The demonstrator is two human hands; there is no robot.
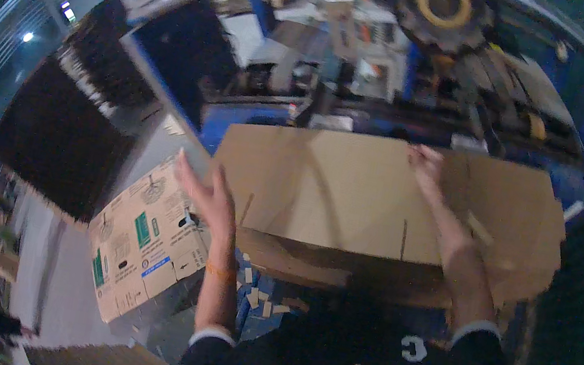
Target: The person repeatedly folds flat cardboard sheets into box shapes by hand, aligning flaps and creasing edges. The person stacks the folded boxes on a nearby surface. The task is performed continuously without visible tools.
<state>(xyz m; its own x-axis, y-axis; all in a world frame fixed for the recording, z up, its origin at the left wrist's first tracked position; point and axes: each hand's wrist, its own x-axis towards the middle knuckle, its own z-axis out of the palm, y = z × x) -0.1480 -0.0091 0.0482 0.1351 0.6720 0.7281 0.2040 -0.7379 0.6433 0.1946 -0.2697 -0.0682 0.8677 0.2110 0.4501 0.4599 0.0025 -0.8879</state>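
A flat brown cardboard sheet [351, 192], with slots cut in its near edge, lies across the machine in front of me, on top of more cardboard. My right hand [425, 169] is at its far edge, fingers curled together on the rim. Off the sheet's left end is my left hand [209, 196], its fingers spread and nothing in them. Below and beyond that hand, a printed cardboard blank [145, 243] with green and blue marks rests at a slant, partly hidden by my forearm.
Beyond the sheet stands a blue-framed machine [241, 117] with metal arms and a dark wheel [445, 8]. Dark stacks of sheets [63, 131] rise at the left. Small cardboard scraps [265, 304] lie below the sheet, and another cardboard stack [103, 363] sits at the lower left.
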